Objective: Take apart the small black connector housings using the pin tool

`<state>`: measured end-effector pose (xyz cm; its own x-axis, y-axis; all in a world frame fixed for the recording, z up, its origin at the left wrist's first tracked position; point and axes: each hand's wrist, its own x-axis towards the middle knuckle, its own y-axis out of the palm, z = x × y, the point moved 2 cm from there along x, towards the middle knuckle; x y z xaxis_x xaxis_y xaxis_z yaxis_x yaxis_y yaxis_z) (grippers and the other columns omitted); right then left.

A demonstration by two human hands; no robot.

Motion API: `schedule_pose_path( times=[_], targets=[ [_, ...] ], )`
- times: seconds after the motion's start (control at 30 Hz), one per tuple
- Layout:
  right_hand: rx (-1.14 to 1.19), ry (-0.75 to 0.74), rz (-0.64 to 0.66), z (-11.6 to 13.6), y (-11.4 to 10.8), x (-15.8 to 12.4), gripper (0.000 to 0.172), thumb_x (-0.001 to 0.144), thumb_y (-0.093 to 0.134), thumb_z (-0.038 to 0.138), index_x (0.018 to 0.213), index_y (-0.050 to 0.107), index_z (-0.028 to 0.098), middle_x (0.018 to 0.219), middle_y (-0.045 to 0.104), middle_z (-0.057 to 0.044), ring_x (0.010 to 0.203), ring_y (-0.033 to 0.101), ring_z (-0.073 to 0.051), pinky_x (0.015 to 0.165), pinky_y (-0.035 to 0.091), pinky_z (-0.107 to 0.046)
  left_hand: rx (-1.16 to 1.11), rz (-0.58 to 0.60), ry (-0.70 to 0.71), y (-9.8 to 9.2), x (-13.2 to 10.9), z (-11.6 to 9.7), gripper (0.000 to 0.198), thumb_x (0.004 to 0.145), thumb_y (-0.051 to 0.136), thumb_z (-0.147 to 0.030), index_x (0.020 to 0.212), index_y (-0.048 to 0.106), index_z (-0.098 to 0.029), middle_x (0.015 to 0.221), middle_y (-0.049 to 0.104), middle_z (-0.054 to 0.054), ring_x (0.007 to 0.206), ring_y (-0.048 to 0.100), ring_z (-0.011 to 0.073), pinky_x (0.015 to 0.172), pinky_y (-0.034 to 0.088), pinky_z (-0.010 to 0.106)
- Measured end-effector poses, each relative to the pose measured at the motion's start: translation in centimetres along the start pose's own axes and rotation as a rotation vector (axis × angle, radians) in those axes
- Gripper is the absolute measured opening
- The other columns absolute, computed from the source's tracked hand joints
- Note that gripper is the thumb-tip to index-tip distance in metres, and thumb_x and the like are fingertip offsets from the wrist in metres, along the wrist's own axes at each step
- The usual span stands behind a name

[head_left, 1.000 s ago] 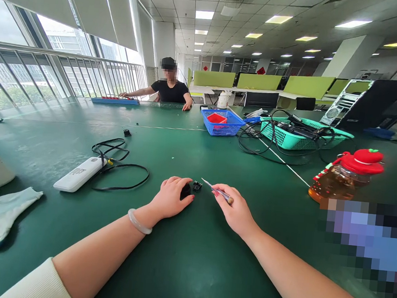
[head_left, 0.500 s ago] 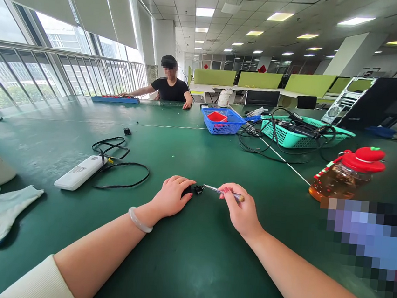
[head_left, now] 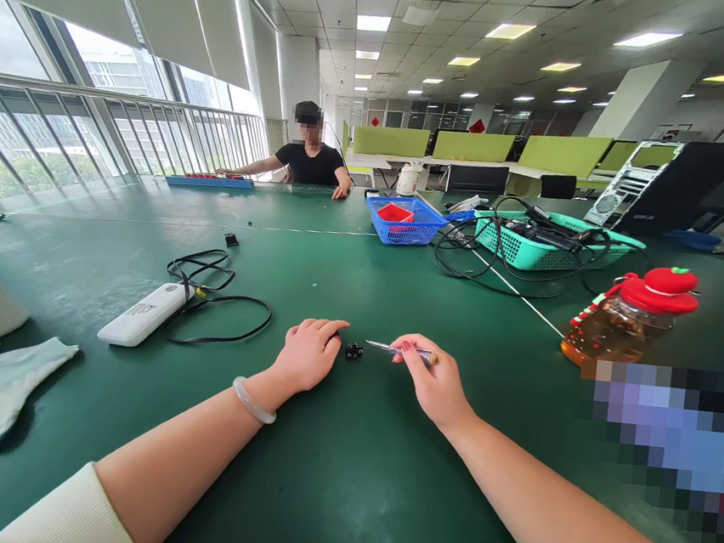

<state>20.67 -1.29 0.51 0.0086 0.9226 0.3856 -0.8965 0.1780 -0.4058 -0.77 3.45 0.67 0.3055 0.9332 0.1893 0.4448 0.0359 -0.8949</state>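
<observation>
My left hand [head_left: 309, 353] rests palm down on the green table, its index finger stretched out and the other fingers curled under. A dark bit shows beneath the index finger; what the hand covers is mostly hidden. Just right of its fingertips lies a small black part [head_left: 354, 351] with shiny metal contacts, apart from the hand. A screwdriver [head_left: 434, 359] with a clear handle and thin metal shaft is pinched in my right hand [head_left: 434, 381]. Its tip points left, a short distance from the black part.
A white power bank [head_left: 146, 315] with a black cable lies left, near a glove [head_left: 24, 388]. Ahead are a blue basket [head_left: 407, 233] and a teal basket [head_left: 521, 251] with cables. A red-lidded bottle [head_left: 632, 323] stands right. Another person [head_left: 312, 160] sits at the far edge.
My left hand has drawn back slightly left, away from the small black part, and its index finger has straightened. The screwdriver has shifted a little left, with its tip slightly lower.
</observation>
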Motion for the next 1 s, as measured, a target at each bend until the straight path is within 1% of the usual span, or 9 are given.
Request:
schedule_pose_path(
  times=[0.07,0.2,0.3,0.37,0.53,0.67,0.83,0.93,1.0],
  targets=[
    [-0.002,-0.007,-0.017,-0.1,0.1,0.2,0.034,0.095,0.044,0.047,0.084,0.068,0.024,0.076,0.070,-0.003,0.076,0.065,-0.021,0.072,0.048,-0.032,0.005,0.007,-0.004,0.1,-0.2,-0.3,0.040,0.099,0.036,-0.039,0.131,0.060,-0.035,0.132,0.065,0.004,0.129,0.050,0.0296,0.109,0.037,0.057],
    [-0.004,-0.039,-0.044,-0.4,0.5,0.7,0.034,0.094,0.045,0.047,0.085,0.067,0.023,0.076,0.070,-0.003,0.075,0.065,-0.020,0.071,0.048,-0.031,0.064,0.029,0.033,0.7,-0.5,-1.1,0.044,0.093,0.050,-0.055,0.131,0.060,-0.037,0.137,0.059,0.008,0.130,0.048,0.0349,0.109,0.032,0.063],
    [0.002,-0.036,-0.100,-0.7,0.4,1.0,0.034,0.093,0.045,0.047,0.084,0.067,0.023,0.073,0.069,-0.002,0.071,0.064,-0.019,0.069,0.047,-0.030,0.088,0.055,0.065,0.9,-0.6,-1.5,0.035,0.091,0.056,-0.053,0.120,0.068,-0.037,0.137,0.057,0.009,0.129,0.048,0.0367,0.108,0.033,0.065],
    [0.008,-0.016,-0.133,-0.9,0.2,1.1,0.034,0.092,0.045,0.047,0.083,0.067,0.022,0.072,0.068,-0.002,0.069,0.063,-0.018,0.066,0.046,-0.029,0.080,0.073,0.077,0.8,-0.8,-1.5,0.029,0.090,0.059,-0.047,0.114,0.070,-0.036,0.132,0.059,0.007,0.127,0.049,0.0349,0.108,0.034,0.063],
    [0.055,0.063,-0.168,-1.3,-0.2,1.1,0.036,0.090,0.044,0.050,0.084,0.066,0.022,0.073,0.068,-0.003,0.069,0.062,-0.019,0.063,0.046,-0.029,0.062,0.110,0.102,-0.5,-2.8,-0.2,0.027,0.089,0.061,-0.039,0.114,0.071,-0.035,0.125,0.062,0.006,0.124,0.052,0.0307,0.109,0.039,0.056],
    [0.042,0.065,-0.157,-1.2,-0.2,0.9,0.037,0.090,0.043,0.051,0.084,0.066,0.022,0.072,0.068,-0.003,0.065,0.060,-0.018,0.061,0.044,-0.029,0.074,0.096,0.089,-2.8,-6.5,3.2,0.029,0.089,0.059,-0.044,0.114,0.072,-0.034,0.124,0.063,0.006,0.122,0.054,0.0296,0.108,0.042,0.052],
    [0.004,0.019,-0.132,-0.8,0.0,0.8,0.036,0.090,0.044,0.049,0.082,0.066,0.022,0.070,0.068,-0.003,0.065,0.060,-0.018,0.063,0.044,-0.029,0.151,0.011,-0.039,-7.4,-11.0,10.6,0.042,0.086,0.054,-0.061,0.110,0.074,-0.033,0.121,0.066,0.008,0.115,0.059,0.0314,0.104,0.047,0.049],
    [-0.003,0.026,-0.123,-0.9,0.1,0.8,0.036,0.090,0.044,0.049,0.083,0.067,0.022,0.070,0.068,-0.002,0.059,0.056,-0.016,0.059,0.042,-0.028,0.191,-0.012,-0.124,-9.6,-12.5,14.9,0.051,0.083,0.050,-0.069,0.110,0.075,-0.032,0.118,0.068,0.008,0.111,0.061,0.0319,0.101,0.049,0.049],
    [-0.005,0.037,-0.123,-1.1,0.1,0.8,0.037,0.090,0.044,0.049,0.083,0.067,0.022,0.071,0.068,-0.002,0.057,0.054,-0.015,0.057,0.041,-0.028,0.199,-0.042,-0.165,-10.5,-13.1,16.8,0.057,0.081,0.049,-0.071,0.109,0.075,-0.030,0.121,0.067,0.009,0.110,0.062,0.0321,0.099,0.050,0.048]
  ],
)
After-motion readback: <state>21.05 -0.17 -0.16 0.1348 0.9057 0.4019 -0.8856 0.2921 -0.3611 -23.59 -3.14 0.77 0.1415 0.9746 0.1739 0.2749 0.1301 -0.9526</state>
